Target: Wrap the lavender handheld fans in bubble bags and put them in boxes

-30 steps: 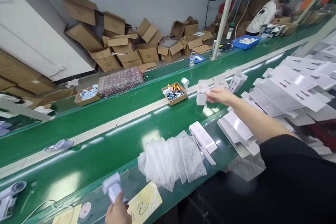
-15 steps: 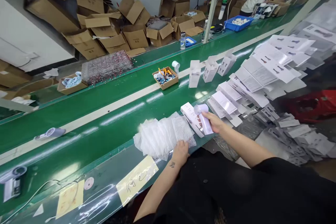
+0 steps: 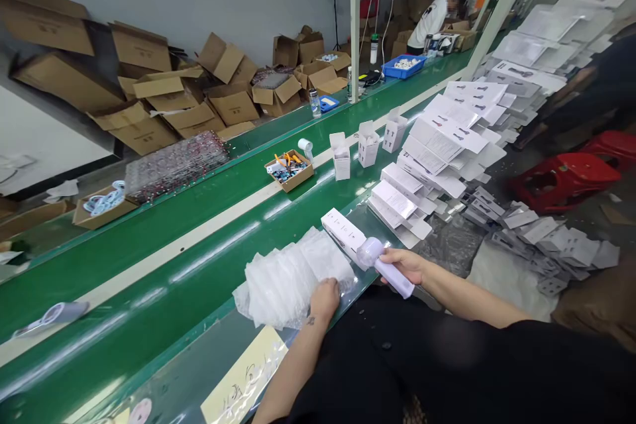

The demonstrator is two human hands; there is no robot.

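My right hand (image 3: 405,264) is closed around the handle of a pale lilac handheld device (image 3: 395,278) with a round head. The device slants, its head up and to the left, over the end of a slim white printed box (image 3: 342,232) lying on the bench. My left hand (image 3: 325,298) rests on the near edge of the topmost pouch of a fanned stack of translucent bubble-wrap bags (image 3: 283,278). Its fingers are curled at that edge, their tips partly hidden. The bags lie just left of the white box.
Unfolded white cartons (image 3: 437,139) overlap on the right. Three upright white boxes (image 3: 368,146) and a tool-filled cardboard tray (image 3: 293,179) stand on the green belt (image 3: 209,285). Another lilac device (image 3: 62,315) lies at left. Red stools (image 3: 566,175) are at right; people work far back.
The view has swung right. My right hand has tilted the device, bringing its handle toward my body and its head over the box end. My left hand stays at the bags.
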